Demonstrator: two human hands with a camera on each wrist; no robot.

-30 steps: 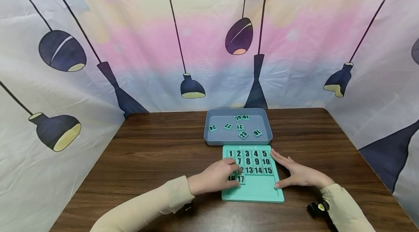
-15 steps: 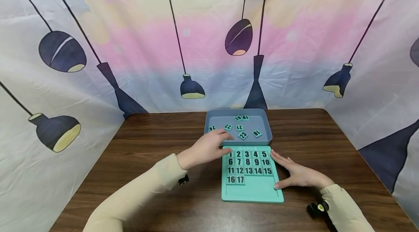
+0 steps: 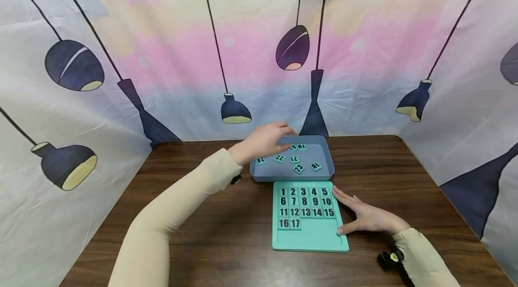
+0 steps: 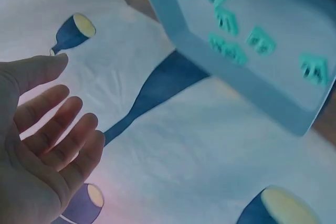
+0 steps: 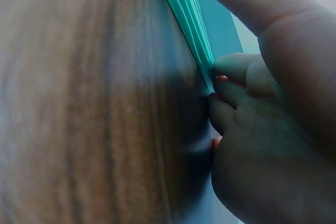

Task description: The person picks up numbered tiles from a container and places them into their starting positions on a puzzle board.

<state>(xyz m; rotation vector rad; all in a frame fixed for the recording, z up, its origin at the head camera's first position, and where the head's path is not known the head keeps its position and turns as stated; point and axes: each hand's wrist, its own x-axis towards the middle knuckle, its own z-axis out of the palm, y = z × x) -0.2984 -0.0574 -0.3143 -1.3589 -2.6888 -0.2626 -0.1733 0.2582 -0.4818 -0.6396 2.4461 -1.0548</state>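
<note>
In the head view my left hand (image 3: 265, 143) is over the back left part of a blue-grey tray (image 3: 269, 172), fingers loosely bent and thumb apart. The left wrist view shows nothing between its fingers. Several small green number tiles lie loose in the tray, among them tile 23 (image 3: 298, 168) and tile 18 (image 3: 316, 166); the hand partly covers tile 20 (image 3: 294, 147). My right hand (image 3: 370, 218) rests along the right edge of a green number board (image 3: 319, 238), fingers near its upper corner, thumb lower down. Tiles 1 to 17 sit in order on the board.
Both board and tray are on a brown wood-grain table (image 3: 202, 251), the tray directly behind the board. A cloth backdrop (image 3: 182, 53) printed with lamps hangs at the table's far edge. A black wrist device (image 3: 390, 260) is by the right cuff.
My left hand has moved away from tile 16 and 17 on the board, up and back over the tray. My right hand stays at the board's edge.
</note>
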